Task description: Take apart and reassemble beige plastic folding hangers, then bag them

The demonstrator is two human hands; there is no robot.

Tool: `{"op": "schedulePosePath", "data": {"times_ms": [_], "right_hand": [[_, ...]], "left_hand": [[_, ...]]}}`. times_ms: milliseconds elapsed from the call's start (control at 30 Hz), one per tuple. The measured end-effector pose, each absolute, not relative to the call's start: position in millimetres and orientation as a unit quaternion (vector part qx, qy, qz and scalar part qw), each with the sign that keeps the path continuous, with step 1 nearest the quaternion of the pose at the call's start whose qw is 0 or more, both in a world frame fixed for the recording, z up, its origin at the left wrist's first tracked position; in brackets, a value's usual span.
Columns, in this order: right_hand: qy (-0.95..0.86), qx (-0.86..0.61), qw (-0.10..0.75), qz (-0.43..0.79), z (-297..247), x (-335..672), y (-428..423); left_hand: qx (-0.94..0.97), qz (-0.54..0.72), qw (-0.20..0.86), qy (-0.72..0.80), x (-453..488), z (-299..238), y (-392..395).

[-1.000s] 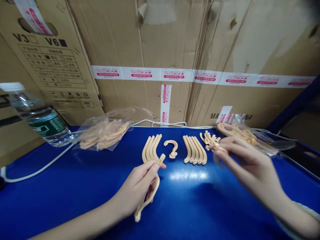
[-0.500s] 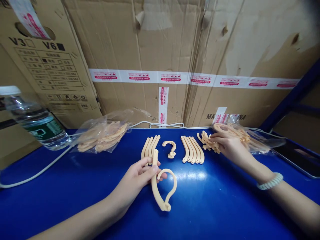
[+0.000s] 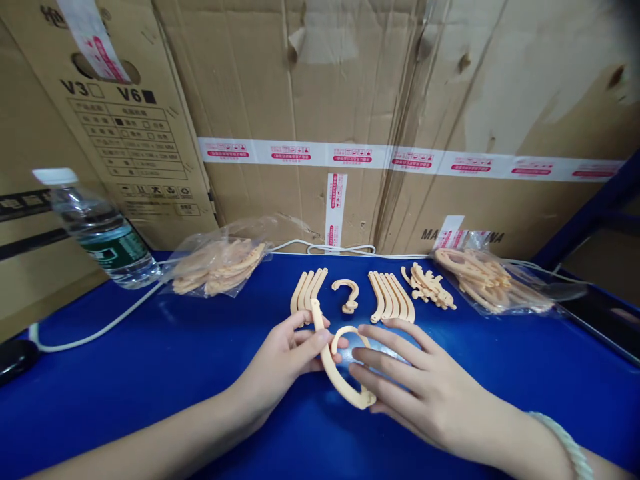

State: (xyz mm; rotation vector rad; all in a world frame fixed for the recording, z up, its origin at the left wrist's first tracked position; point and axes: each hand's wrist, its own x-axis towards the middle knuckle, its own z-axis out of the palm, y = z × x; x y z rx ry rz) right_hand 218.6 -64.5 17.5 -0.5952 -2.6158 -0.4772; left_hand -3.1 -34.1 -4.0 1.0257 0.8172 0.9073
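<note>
My left hand (image 3: pixel 287 357) pinches a peach-coloured plastic piece (image 3: pixel 334 370), a curved strip joined to a hook-shaped loop, just above the blue table (image 3: pixel 150 373). My right hand (image 3: pixel 425 390) is beside it, fingers stretched along the loop's lower end and touching it. Behind the hands lie a row of curved strips (image 3: pixel 307 293), a single hook piece (image 3: pixel 347 293), a second row of curved strips (image 3: pixel 393 299) and a small heap of hook pieces (image 3: pixel 430 287).
Two clear plastic bags of the same parts lie at the back left (image 3: pixel 217 263) and back right (image 3: pixel 493 280). A water bottle (image 3: pixel 100 230) lies at the left. A white cable (image 3: pixel 100 327) runs along the table. Cardboard boxes (image 3: pixel 350 100) form a wall behind.
My right hand has come back from the heap of hook pieces at the right to the piece held by my left hand. The left hand turned the piece upright, then tilted it.
</note>
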Motion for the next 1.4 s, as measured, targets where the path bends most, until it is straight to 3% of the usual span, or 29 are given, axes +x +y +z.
{"op": "schedulePosePath", "data": {"times_ms": [133, 233, 333, 400, 533, 900, 1067, 1233, 1400], "right_hand": [[-0.933, -0.246, 0.233, -0.117, 14.6, 223.3, -61.3], [-0.93, -0.264, 0.242, -0.083, 16.2, 224.3, -64.3], [-0.926, -0.267, 0.255, -0.075, 14.6, 221.3, -68.9], [-0.921, -0.273, 0.266, -0.075, 12.3, 217.9, -71.4], [-0.91, -0.279, 0.286, -0.11, 9.1, 211.3, -75.1], [-0.89, -0.254, 0.296, -0.236, 6.1, 198.8, -82.4], [-0.899, -0.269, 0.323, -0.124, 6.4, 194.8, -81.0], [-0.848, -0.33, 0.415, 0.008, 10.1, 199.3, -68.9], [-0.836, -0.382, 0.392, -0.036, 22.2, 222.7, -37.1]], "left_hand": [[0.518, 0.461, 0.596, 0.405, -3.9, -7.4, -33.8], [0.64, 0.538, 0.353, 0.42, -8.8, -7.8, -34.5], [0.823, 0.441, 0.114, 0.338, -13.2, -5.5, -39.8], [0.902, 0.336, 0.042, 0.267, -12.6, -4.6, -44.5], [0.947, 0.23, -0.001, 0.224, -6.2, -7.3, -49.6], [0.95, 0.21, -0.043, 0.228, -3.4, -3.4, -52.9], [0.936, 0.276, -0.096, 0.194, -6.3, -1.1, -49.7], [0.931, 0.295, -0.177, 0.122, -15.8, 5.6, -39.6], [0.948, 0.246, -0.117, 0.165, -43.7, 15.0, -11.8]]}}
